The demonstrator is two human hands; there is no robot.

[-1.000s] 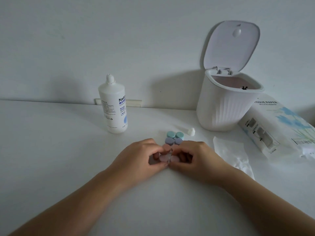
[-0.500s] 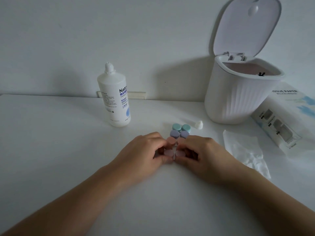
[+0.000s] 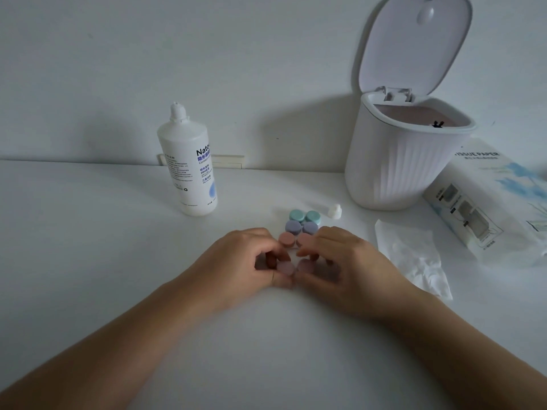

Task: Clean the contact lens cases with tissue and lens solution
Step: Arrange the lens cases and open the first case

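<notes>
Several contact lens cases lie in a column on the white table: a teal one [image 3: 304, 216] farthest, a purple one [image 3: 301, 227], a salmon pink one [image 3: 287, 240], and nearest a pale pink one [image 3: 286, 268]. My left hand [image 3: 245, 263] pinches the left cap of the pale pink case. My right hand [image 3: 343, 263] pinches its right cap. The white lens solution bottle [image 3: 189, 170] stands uncapped at the back left. Its small white cap [image 3: 335, 211] lies beside the teal case. A crumpled tissue [image 3: 414, 258] rests to the right of my right hand.
A white ribbed bin [image 3: 399, 173] with its lid raised stands at the back right against the wall. A tissue paper pack [image 3: 488, 199] lies at the right edge. A wall runs along the table's far side.
The view has shifted so the scene sits lower and more to the right in frame. Both hands stay on the pale pink case, fingers slightly turned on its caps.
</notes>
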